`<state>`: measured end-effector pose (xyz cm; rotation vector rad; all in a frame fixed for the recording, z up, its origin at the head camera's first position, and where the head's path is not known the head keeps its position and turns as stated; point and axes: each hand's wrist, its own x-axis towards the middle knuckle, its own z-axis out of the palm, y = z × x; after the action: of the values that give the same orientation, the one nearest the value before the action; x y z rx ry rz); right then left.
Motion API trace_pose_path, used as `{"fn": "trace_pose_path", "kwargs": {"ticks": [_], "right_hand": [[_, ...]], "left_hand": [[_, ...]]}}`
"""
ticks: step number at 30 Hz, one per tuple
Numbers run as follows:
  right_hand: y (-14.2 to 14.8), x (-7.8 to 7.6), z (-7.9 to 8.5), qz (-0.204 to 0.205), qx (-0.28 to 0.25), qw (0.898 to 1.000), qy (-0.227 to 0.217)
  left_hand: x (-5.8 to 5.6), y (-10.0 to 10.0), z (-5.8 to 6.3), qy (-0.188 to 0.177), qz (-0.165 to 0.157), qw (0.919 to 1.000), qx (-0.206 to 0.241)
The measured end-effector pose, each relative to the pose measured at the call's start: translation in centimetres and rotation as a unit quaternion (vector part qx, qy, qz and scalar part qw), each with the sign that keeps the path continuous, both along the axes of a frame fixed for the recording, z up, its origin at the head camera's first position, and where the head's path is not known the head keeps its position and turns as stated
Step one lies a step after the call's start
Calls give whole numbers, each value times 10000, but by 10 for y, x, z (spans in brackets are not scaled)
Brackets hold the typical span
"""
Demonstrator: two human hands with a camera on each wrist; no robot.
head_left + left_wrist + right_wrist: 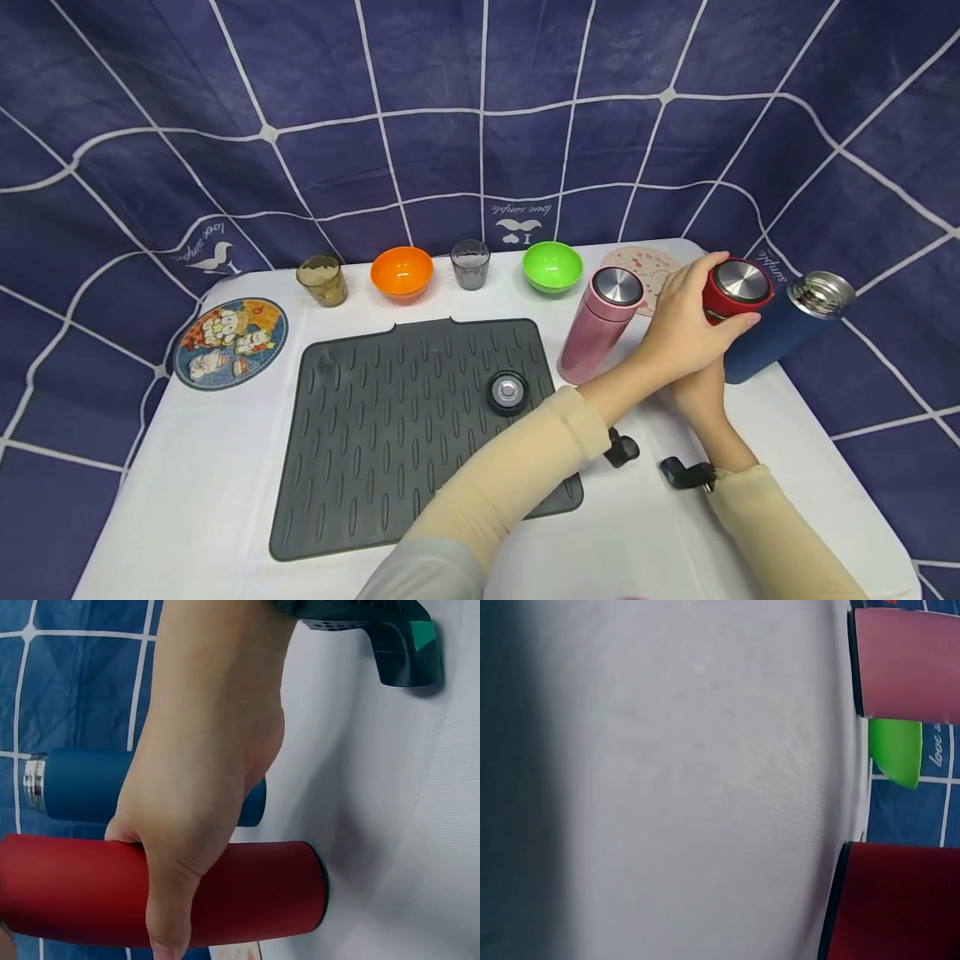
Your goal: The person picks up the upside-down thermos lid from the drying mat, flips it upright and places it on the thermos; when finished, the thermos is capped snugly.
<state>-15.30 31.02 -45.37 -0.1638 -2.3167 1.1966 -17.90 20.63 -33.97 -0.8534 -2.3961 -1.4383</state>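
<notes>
A red thermos (738, 287) with a steel disc on its lid is held by both hands. My left hand (686, 312) grips it round the lid, thumb on the near side. Lower down, my right hand (191, 802) grips its body, as the left wrist view shows; the head view partly hides that hand behind the left arm. In the right wrist view the thermos's lower end (900, 907) appears; whether it touches the table I cannot tell. A blue bottle (776, 329) with a bare steel mouth stands just right, and a pink thermos (596, 329) with its lid on stands left.
A dark grey ridged mat (390, 417) carries a black round lid (507, 393). Along the back are a brown glass (322, 281), an orange bowl (402, 272), a grey glass (471, 265) and a green bowl (552, 267). Round patterned mats lie far left (231, 343) and back right (637, 265).
</notes>
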Motion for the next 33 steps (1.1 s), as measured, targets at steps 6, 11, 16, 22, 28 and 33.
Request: {"fn": "trace_pose_path", "kwargs": {"ticks": [6,11,16,22,28,33], "right_hand": [[0,2,0,104,-214,9996,-116],[1,1,2,100,-106,9997,-184],[2,0,3,211,-549,9979,-269],[4,1,3,133,-751,9961,-454],[2,3,6,102,-448,9986,-280],[-12,12,25,322,-697,9969,-171]], "left_hand": [[-2,1,-6,-260,-178,9990,320],[-2,3,-13,-242,-150,9975,649],[-6,1,-19,-70,-313,9985,453],[-7,-1,-23,-83,-428,9987,271],[-5,3,-20,-289,-234,9988,318],[-7,6,-20,-203,-8,9988,442]]}}
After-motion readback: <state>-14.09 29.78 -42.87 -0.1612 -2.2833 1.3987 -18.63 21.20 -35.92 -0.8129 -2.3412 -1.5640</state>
